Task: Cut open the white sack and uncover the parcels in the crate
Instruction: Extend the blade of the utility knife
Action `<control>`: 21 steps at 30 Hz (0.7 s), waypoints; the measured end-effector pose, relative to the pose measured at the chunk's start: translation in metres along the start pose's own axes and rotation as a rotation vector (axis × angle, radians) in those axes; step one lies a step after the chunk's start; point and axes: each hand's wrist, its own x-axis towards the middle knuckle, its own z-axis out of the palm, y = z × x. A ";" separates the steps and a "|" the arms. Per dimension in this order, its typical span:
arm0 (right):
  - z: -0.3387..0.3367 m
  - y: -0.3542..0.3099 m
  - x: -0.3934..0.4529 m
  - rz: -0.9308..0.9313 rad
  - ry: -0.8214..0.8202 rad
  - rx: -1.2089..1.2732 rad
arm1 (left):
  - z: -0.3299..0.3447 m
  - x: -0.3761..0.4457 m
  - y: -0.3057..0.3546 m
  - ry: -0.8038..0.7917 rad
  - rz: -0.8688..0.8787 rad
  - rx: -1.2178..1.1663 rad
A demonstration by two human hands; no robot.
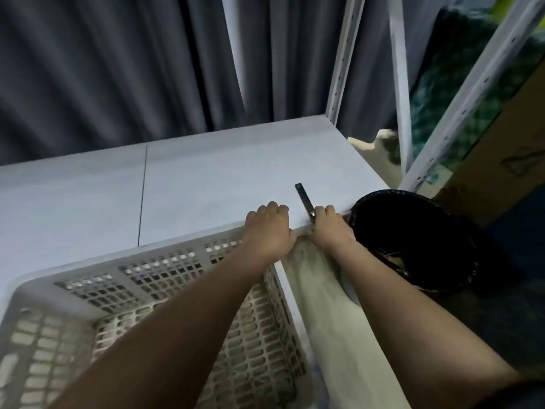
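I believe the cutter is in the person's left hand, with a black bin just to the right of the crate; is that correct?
Not quite: in the head view the right hand grips the cutter, not the left hand. The black bin does stand right of the crate.

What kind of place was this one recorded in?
Probably a storeroom or parcel-sorting area: perforated metal shelving uprights, a white shelf board, a grey plastic crate and a cardboard box on the next rack.
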 end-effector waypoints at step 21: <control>0.069 0.001 0.040 0.140 0.131 0.478 | 0.049 0.006 -0.012 0.089 -0.007 -0.112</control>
